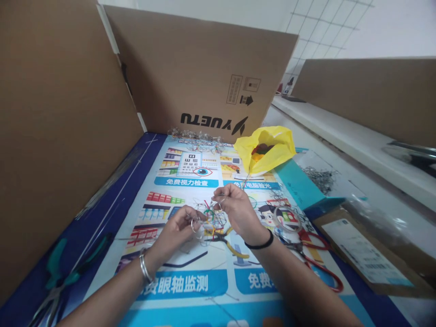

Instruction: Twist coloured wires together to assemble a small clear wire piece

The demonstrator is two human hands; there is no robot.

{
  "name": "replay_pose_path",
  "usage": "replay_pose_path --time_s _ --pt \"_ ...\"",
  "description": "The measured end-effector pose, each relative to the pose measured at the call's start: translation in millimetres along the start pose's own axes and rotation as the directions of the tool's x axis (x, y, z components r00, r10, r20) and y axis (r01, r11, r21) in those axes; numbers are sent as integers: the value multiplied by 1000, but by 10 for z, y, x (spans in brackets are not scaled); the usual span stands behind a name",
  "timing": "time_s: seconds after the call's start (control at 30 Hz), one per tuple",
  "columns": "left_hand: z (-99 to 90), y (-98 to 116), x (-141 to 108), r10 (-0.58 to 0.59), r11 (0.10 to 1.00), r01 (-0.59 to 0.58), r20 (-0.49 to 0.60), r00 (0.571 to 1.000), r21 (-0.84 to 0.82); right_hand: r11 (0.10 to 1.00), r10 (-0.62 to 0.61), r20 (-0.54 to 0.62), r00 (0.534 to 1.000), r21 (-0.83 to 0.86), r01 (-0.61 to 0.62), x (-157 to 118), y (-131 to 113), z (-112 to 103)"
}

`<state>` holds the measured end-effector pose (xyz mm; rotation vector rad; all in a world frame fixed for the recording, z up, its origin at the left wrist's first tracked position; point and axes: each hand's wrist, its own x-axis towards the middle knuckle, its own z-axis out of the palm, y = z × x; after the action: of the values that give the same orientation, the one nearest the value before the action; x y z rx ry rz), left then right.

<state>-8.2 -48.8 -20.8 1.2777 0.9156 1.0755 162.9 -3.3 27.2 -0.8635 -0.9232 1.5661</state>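
Over the middle of a printed poster sheet (184, 259), both hands pinch a small tangle of thin bent wire (214, 220) with green, red and yellow bits on it. My left hand (180, 227) has its fingertips closed on the tangle's left side, by a silvery loop. At its upper right, my right hand (236, 211) holds thin wire between thumb and fingers. The exact wire ends in the fingers are too fine to make out. Just below the hands lie small pliers with yellow handles (235, 249), their jaws close under the wire.
Teal-handled pliers (57, 281) lie at left. On the right are red-handled scissors (322, 245), a clear tape roll (288, 219), a package (368, 254) and a teal box (296, 181). A yellow bag (275, 136) and wire pieces (200, 138) sit before cardboard panels (190, 68).
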Motion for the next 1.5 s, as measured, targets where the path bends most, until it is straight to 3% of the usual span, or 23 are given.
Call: replay_pose_path --time_s 0.23,0.43,0.63,0.8,1.1,1.3,1.5 --pt "54 -26 5 -23 996 23 -3 1000 -84 1000 -21 -41 999 6 22 22 13 -3" --pt "214 -98 29 -113 981 73 -225 968 -177 999 -25 -31 999 39 26 5 59 40" --pt "226 -92 42 -154 984 117 -312 938 -132 994 25 2 1000 109 -25 -30 72 83" --pt "188 -93 34 -176 965 109 -279 944 -240 988 57 37 998 141 -62 -31 66 78" --pt "72 21 42 -58 958 -15 -244 968 -286 998 5 83 997 61 -10 6 71 -39" --pt "28 81 41 -82 929 2 -200 976 -371 1000 -11 108 994 -1 11 31 61 -125" --pt "12 99 47 -79 946 4 -217 973 -325 1000 14 137 990 -9 -13 63 39 -171"
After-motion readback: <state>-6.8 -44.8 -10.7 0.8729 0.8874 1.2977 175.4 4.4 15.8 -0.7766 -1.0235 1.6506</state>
